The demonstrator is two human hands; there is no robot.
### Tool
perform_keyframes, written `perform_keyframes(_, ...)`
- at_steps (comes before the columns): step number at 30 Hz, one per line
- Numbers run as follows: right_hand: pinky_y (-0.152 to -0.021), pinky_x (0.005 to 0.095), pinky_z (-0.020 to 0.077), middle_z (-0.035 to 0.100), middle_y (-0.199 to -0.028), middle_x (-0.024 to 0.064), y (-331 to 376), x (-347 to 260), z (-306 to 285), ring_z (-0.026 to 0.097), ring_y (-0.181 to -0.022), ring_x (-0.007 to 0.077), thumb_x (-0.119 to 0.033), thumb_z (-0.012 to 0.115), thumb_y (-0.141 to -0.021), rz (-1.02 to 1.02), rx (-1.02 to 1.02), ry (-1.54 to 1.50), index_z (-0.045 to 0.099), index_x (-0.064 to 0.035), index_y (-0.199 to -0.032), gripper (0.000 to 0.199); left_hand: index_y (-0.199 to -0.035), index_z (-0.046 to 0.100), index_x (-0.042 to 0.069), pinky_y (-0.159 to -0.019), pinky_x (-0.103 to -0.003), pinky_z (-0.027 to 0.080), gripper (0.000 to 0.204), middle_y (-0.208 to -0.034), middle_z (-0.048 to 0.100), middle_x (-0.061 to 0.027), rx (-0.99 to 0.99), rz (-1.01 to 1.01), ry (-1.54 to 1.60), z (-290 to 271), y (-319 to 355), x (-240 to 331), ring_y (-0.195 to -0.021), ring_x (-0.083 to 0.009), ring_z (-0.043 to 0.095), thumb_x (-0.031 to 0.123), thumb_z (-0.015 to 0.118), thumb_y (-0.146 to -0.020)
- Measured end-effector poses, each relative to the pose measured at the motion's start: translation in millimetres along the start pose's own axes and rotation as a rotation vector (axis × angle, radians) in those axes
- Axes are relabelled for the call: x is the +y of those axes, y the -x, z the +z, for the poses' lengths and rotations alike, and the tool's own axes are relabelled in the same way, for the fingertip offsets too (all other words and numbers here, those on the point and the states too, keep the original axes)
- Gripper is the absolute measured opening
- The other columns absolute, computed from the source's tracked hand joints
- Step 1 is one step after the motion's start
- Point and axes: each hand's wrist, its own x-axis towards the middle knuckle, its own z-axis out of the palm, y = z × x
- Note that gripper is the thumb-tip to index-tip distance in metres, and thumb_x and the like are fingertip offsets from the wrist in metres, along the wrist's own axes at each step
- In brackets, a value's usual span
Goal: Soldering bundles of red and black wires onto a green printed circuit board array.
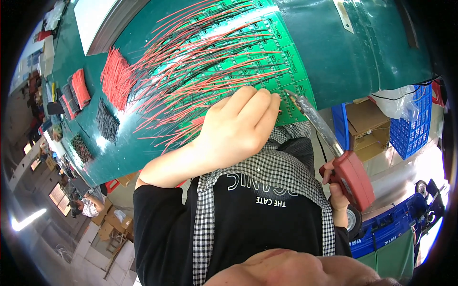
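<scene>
Soldering iron (334, 143), red-handled, is gripped in the right hand (336, 190), its tip on the green circuit board (286, 62) with red and black wires (200, 57). The left hand (236, 128), fingers curled, presses the board on the dark green tabletop (353, 57). Blue crates (412, 124) stand beyond.

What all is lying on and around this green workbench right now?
circuit panel: one, bright green, middle of the bench
soldered wires: many, red and black, fanned across the panel
loose wire piles: several, red and black, left of the panel
bench: one, dark green
crate: one, blue, right of the bench
cardboard box: one, brown, beside the crate
left hand: one, resting on the panel edge
right hand: one, gripping a red-handled soldering iron, tip at the panel
</scene>
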Motion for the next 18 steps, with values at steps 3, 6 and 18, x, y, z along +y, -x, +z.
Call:
perform_keyframes(3, -0.070, 0.0313, 0.0518, 0.068, -0.090, 0.0138, 9, 20, -11, 0.067, -0.075, 0.0253, -0.037, 0.079, -0.073, -0.190, 0.017, 0.278, 0.051, 0.0022, -0.122, 0.069, -0.094, 0.066, -0.004, -0.059, -0.030, 0.052, 0.034, -0.085, 0.058, -0.0097, -0.003, 0.016, 0.010, 0, -1, -1, -0.072, -0.0214, 0.060, 0.002, 0.065, -0.061)
perform_keyframes(6, -0.073, 0.0334, 0.0526, 0.068, -0.098, 0.0165, 6, 17, -11, 0.068, -0.084, 0.0291, -0.032, 0.080, -0.072, -0.150, -0.018, 0.209, 0.052, 0.0015, -0.122, 0.067, -0.095, 0.066, -0.004, -0.059, -0.030, 0.052, 0.034, -0.085, 0.058, -0.0099, -0.014, 0.022, -0.006, 0, -1, -1, -0.072, -0.0216, 0.060, 0.001, 0.065, -0.061)
perform_keyframes(18, -0.070, 0.0314, 0.0507, 0.068, -0.088, 0.0124, 2, 4, -5, 0.067, -0.075, 0.0240, -0.033, 0.081, -0.071, -0.162, 0.027, 0.233, 0.055, 0.0009, -0.118, 0.064, -0.097, 0.065, -0.005, -0.060, -0.031, 0.052, 0.035, -0.088, 0.057, -0.0107, -0.075, 0.017, -0.012, -2, -2, -1, -0.074, -0.0226, 0.059, 0.001, 0.065, -0.061)
